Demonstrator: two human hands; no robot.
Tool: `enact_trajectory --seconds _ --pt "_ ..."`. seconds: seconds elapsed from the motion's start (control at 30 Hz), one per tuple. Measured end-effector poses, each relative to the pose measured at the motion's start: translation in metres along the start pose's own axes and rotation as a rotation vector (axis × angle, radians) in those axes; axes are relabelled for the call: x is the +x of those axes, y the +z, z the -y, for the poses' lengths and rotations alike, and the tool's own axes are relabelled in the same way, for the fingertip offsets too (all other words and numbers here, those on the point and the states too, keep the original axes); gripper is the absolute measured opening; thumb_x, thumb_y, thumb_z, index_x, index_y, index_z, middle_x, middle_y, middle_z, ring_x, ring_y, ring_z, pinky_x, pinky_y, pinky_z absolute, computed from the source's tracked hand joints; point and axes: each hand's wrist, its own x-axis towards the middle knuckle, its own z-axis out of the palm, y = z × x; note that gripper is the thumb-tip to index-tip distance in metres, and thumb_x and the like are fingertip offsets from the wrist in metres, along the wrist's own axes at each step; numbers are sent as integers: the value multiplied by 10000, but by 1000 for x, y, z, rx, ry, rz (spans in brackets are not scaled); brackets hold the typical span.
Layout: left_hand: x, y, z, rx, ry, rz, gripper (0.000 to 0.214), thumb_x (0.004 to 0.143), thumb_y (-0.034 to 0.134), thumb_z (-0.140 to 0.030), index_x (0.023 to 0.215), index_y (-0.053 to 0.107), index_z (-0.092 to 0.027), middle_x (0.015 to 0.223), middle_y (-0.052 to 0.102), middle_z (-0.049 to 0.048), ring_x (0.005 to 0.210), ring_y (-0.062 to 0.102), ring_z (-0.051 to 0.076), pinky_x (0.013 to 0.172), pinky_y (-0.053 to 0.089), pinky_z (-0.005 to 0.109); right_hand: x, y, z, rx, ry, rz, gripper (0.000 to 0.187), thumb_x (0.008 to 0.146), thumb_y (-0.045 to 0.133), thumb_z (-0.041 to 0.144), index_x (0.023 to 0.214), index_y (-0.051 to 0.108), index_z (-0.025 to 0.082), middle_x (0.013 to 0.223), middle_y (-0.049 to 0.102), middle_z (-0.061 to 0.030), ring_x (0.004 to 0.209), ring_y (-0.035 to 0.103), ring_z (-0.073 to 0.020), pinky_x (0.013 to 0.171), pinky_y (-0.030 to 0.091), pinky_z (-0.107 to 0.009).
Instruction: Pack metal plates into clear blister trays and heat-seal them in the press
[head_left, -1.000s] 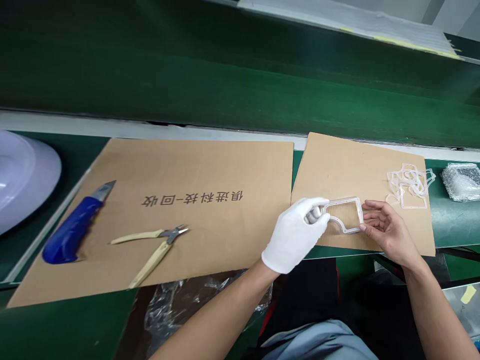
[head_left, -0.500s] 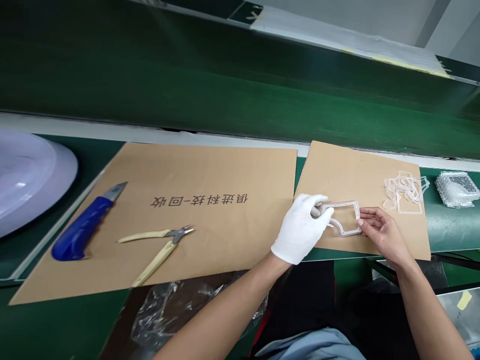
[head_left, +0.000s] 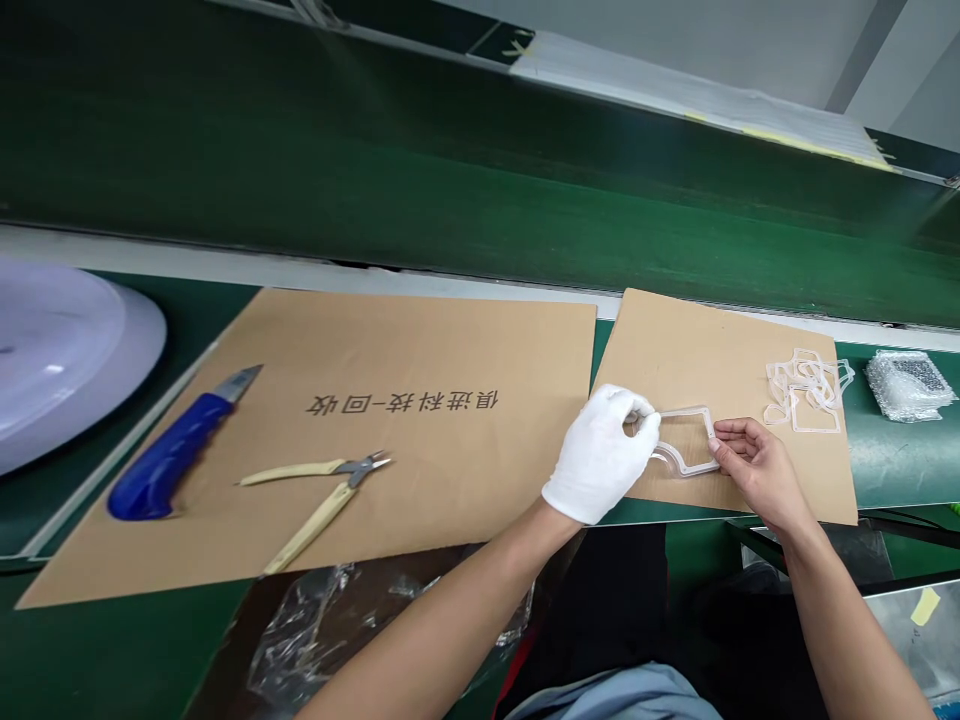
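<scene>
My left hand (head_left: pixel 600 455), in a white cotton glove, pinches the left end of a clear, flat gasket frame (head_left: pixel 686 411). My bare right hand (head_left: pixel 757 470) holds its right corner between the fingertips. The gasket is held just above a brown cardboard sheet (head_left: pixel 712 345). On the same sheet, to the right of my right hand, lies a tangled pile of similar clear gaskets (head_left: pixel 806 395). Part of the held gasket is hidden by my gloved fingers.
A second cardboard sheet (head_left: pixel 420 340) with printed characters holds a blue utility knife (head_left: pixel 172 450) and cream-handled side cutters (head_left: pixel 349 470). A white plastic dome (head_left: pixel 60 360) sits far left, bubble wrap (head_left: pixel 907 385) right, and clear plastic film (head_left: pixel 322 630) below the green bench.
The gasket has turned slightly between my hands, and my right fingers have curled closer around its right corner. The view has drifted, shifting the bench and cardboard slightly.
</scene>
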Motion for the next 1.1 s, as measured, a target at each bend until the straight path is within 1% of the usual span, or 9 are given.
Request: enact_trajectory --seconds 0.17,0.27,0.37,0.5,0.57,0.63,0.73,0.97,1.1 --pt "5 5 5 -11 -46 25 119 897 621 -239 787 576 -229 930 647 31 858 646 204 859 536 358 3 2 1 -45 -28 0 512 832 837 614 1125 735 207 1123 766 -124 1011 724 -265 841 624 -402" --pt "6 6 6 -61 -139 20 50 885 647 -268 901 628 -224 1007 686 29 857 674 197 858 554 364 6 3 2 -74 -15 -9 489 842 812 591 1127 736 201 1113 764 -123 972 721 -257 785 614 -379" --pt "4 6 6 -144 -214 15 200 909 644 -312 1082 684 -221 1095 727 40 915 718 204 920 577 383 9 3 6 -137 -1 10 453 849 792 534 1144 733 196 1037 754 -95 857 706 -227 719 594 -358" --pt "-1 4 7 -195 -178 36 244 940 644 -381 1106 716 -217 1150 758 58 1034 739 232 1015 572 409 16 1 12 -253 -84 37 455 877 767 499 1231 732 215 1088 743 -90 844 687 -216 741 579 -368" --pt "-3 4 8 -202 -171 38 242 928 666 -370 1105 722 -216 1164 768 61 1060 741 240 1034 572 416 20 -1 12 -250 -118 73 495 899 755 524 1303 718 240 1003 736 -64 767 655 -202 703 556 -362" --pt "-3 5 8 -224 -177 40 223 917 668 -329 1099 729 -216 1155 778 59 1050 746 236 1027 582 410 22 -2 10 -201 -96 133 526 909 753 559 1333 701 251 781 665 -1 640 575 -181 624 501 -342" --pt "-2 9 5 -281 -191 63 185 916 652 -299 1059 744 -225 1108 790 48 998 754 223 970 607 384 19 -7 7 -124 -34 155 529 884 788 599 1270 697 249 621 536 62 572 491 -162 586 445 -319" --pt "-4 15 -3 -386 -225 158 214 935 642 -371 1060 749 -234 1080 792 46 902 754 213 842 630 354 9 -13 2 -70 -27 64 487 845 805 684 1056 740 250 589 479 68 553 433 -145 560 384 -304" --pt "-8 14 -1 -368 -239 151 236 922 659 -383 1075 751 -228 1115 794 53 972 759 228 937 616 386 11 -11 4 -11 4 22 501 769 860 692 922 738 231 606 511 51 556 428 -136 529 346 -291"
